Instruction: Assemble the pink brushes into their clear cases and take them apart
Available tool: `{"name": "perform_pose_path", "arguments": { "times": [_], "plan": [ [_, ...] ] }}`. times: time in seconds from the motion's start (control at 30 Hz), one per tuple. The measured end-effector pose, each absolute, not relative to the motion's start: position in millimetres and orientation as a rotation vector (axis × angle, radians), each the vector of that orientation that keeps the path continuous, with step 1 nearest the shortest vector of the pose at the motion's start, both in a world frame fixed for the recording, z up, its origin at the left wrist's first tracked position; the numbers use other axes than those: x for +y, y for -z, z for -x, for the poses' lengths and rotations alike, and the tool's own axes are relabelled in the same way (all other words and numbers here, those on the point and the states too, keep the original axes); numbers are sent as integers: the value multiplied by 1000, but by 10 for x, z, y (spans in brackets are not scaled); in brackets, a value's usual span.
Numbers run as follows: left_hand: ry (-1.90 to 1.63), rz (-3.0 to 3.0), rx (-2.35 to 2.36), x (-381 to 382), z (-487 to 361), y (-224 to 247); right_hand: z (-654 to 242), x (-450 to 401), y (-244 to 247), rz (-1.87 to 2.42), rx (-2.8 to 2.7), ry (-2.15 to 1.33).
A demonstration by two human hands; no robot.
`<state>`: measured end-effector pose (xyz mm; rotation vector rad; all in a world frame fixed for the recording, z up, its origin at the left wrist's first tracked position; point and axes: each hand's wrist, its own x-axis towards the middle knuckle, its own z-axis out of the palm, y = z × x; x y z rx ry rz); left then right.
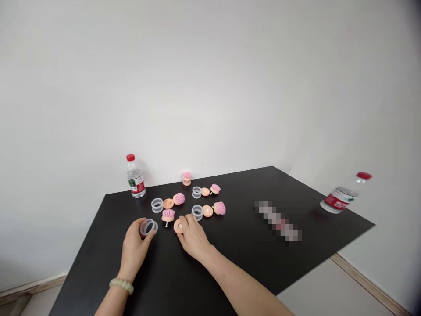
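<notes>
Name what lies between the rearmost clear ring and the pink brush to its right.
In the head view, a peach disc lies between that clear ring and the pink brush.

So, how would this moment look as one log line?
left hand: holding clear ring | right hand: touching peach disc | just beyond: pink-bristled brush head | back left: red-capped bottle

Nothing legible — left bottle label (136, 184), right bottle label (340, 199) too small
</notes>
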<state>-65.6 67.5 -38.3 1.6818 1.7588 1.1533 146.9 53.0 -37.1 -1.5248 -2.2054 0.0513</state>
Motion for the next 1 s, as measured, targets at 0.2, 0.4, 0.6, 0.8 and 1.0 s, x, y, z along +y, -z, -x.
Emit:
{"name": "perform_pose_path", "arguments": {
  "times": [0.2,0.4,0.6,0.8,1.0],
  "plan": [
    [-1050,-1785,1800,837,609,452,-1436,682,417,1639,-2235,-43],
    [-1027,-1852,1762,840,594,519,-1435,699,412,1650,-2254,-73],
    [-1034,-1849,1731,863,617,576,-1424,792,327,1653,-2301,-153],
    [-1079,-1865,1702,824,627,616,-1415,899,276,1580,-2345,-274],
    [-1090,-1895,1704,728,606,598,-1442,921,281,1520,-2347,-351]
  ]
}}
